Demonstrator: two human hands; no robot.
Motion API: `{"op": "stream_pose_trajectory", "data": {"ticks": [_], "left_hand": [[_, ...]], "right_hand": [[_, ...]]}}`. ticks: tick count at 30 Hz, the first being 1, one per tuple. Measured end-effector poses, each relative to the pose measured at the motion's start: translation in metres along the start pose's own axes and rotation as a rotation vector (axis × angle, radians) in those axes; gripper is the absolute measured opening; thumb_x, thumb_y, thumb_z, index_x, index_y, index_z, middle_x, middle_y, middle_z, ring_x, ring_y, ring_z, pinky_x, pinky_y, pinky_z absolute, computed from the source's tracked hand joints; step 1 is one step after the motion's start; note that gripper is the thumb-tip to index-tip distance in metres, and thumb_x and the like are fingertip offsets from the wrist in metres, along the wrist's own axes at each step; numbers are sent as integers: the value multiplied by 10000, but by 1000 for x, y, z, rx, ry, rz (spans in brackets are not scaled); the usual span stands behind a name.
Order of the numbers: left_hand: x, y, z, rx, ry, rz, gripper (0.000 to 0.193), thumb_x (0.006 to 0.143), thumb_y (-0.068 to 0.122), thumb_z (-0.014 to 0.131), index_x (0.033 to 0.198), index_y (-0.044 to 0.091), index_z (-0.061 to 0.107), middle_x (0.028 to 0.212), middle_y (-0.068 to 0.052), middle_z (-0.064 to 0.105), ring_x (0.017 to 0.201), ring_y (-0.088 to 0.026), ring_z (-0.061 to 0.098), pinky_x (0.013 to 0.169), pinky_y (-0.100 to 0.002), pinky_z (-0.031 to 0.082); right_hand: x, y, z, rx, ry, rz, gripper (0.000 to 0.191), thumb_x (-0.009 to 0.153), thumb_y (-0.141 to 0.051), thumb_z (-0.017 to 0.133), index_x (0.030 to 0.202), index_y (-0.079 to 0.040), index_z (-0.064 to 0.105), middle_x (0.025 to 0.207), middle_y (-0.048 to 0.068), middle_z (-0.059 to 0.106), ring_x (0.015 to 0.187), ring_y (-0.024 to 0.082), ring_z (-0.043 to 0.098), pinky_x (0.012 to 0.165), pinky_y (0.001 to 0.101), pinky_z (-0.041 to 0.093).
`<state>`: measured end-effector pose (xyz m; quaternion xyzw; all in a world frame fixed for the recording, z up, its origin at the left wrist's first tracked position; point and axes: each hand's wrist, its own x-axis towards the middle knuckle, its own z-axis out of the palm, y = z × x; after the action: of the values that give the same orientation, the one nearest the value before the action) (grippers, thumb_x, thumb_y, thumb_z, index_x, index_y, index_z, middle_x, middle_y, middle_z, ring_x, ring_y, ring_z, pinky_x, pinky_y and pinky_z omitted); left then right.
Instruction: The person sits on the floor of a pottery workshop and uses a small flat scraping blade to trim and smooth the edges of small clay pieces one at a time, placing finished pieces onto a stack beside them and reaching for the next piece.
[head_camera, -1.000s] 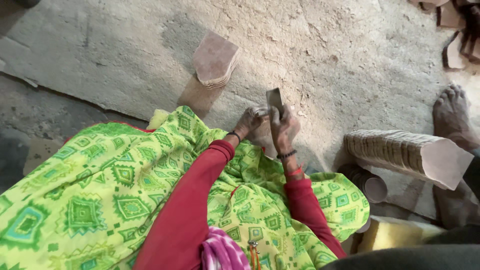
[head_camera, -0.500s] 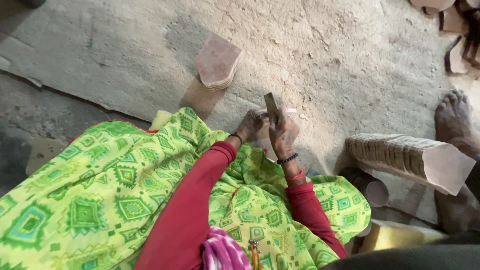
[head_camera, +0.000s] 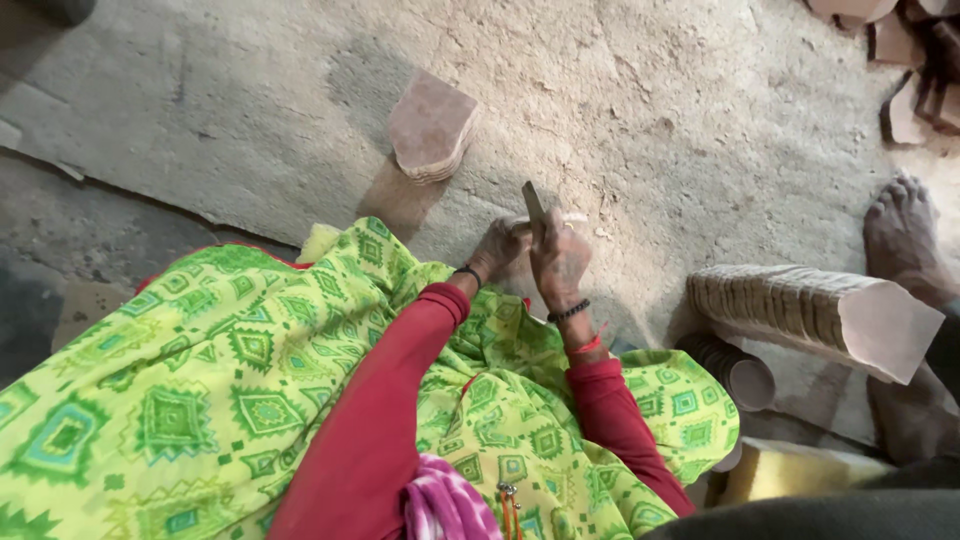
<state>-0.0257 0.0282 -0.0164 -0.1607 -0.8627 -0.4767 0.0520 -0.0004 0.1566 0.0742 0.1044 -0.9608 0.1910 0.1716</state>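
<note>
Gripping a small dark flat tool (head_camera: 533, 201), the right hand (head_camera: 560, 262) now holds it raised and tilted, its top end pointing away from the body. Over the last second the tool has stayed up in much the same upright tilt, while both hands have shifted only slightly against the floor (head_camera: 650, 110); the camera seems to have crept a little too, so the real motion is small. My reading is that the work is in the middle of a repeated small action rather than at a start or finish.

The right fingers are closed around the lower part of the tool, wrist bent back, a dark bead band and a red thread on the wrist. The left hand (head_camera: 497, 247) sits just beside it, touching or nearly touching, fingers curled down over a pale thin piece (head_camera: 575, 217) that shows past the right hand near the floor. Whether the left fingers pinch it or only press on it I cannot tell. Both red-sleeved forearms reach forward over a green patterned cloth (head_camera: 200, 400) on the lap.

A short stack of flat pinkish pieces (head_camera: 432, 125) lies on the floor ahead, well apart from the hands. A long bundled stack (head_camera: 800, 310) lies to the right, with another person's bare foot (head_camera: 905, 240) beyond it.
</note>
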Motion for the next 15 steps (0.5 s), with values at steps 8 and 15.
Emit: {"op": "stream_pose_trajectory", "data": {"ticks": [8, 15], "left_hand": [[-6, -12, 7, -66, 78, 63, 269, 897, 146, 588, 1138, 115, 704, 1110, -152, 736, 1029, -369, 703, 903, -438, 566], [-9, -12, 5, -227, 87, 41, 334, 840, 80, 578, 1151, 87, 701, 1171, -129, 734, 1104, -321, 703, 977, -390, 555]], "right_hand": [[-6, 21, -21, 217, -179, 228, 165, 1014, -252, 699, 938, -106, 689, 720, 32, 715, 397, 200, 524, 350, 366, 417], [-8, 27, -21, 165, 62, 179, 229, 989, -278, 730, 1018, -60, 664, 720, 120, 675, 540, 240, 619, 480, 367, 476]]}}
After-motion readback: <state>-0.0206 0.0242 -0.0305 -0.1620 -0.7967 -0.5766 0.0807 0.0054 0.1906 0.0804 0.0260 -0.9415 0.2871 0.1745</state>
